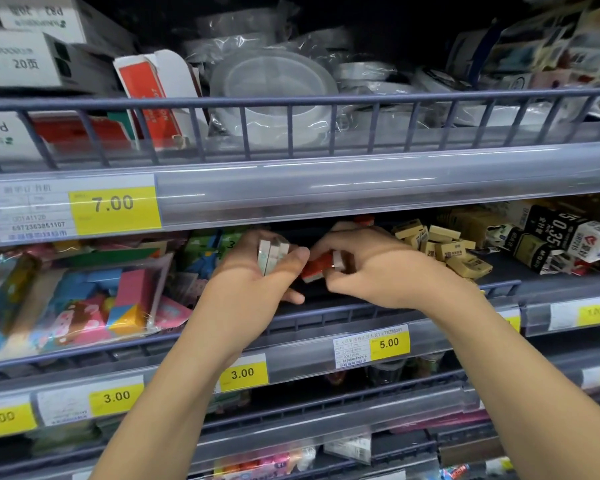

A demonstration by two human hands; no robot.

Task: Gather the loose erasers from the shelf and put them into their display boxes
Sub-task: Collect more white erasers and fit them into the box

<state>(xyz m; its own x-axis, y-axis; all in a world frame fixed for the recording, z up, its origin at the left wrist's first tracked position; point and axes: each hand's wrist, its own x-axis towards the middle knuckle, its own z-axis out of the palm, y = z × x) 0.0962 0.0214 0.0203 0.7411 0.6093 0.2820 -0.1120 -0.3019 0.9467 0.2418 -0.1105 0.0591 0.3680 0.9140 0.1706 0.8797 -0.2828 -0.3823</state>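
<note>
Both hands reach into the middle shelf (326, 317). My left hand (253, 285) grips a small stack of white erasers (272, 256), three edges showing above my thumb. My right hand (378, 268) pinches a red-sleeved eraser (317, 268) with a white end, right beside the left hand's stack. A pile of loose tan-sleeved erasers (444, 251) lies on the shelf just right of my right hand. Another red item (364, 220) shows behind my right hand at the shelf's back. No display box is plainly visible near the hands.
Colourful packaged sets (84, 299) fill the shelf's left part. Black and white boxes (561, 240) crowd the right end. The shelf above holds tape rolls (274, 95) and a red-white carton (153, 98) behind a wire rail (291, 102). Price strips run along each shelf edge.
</note>
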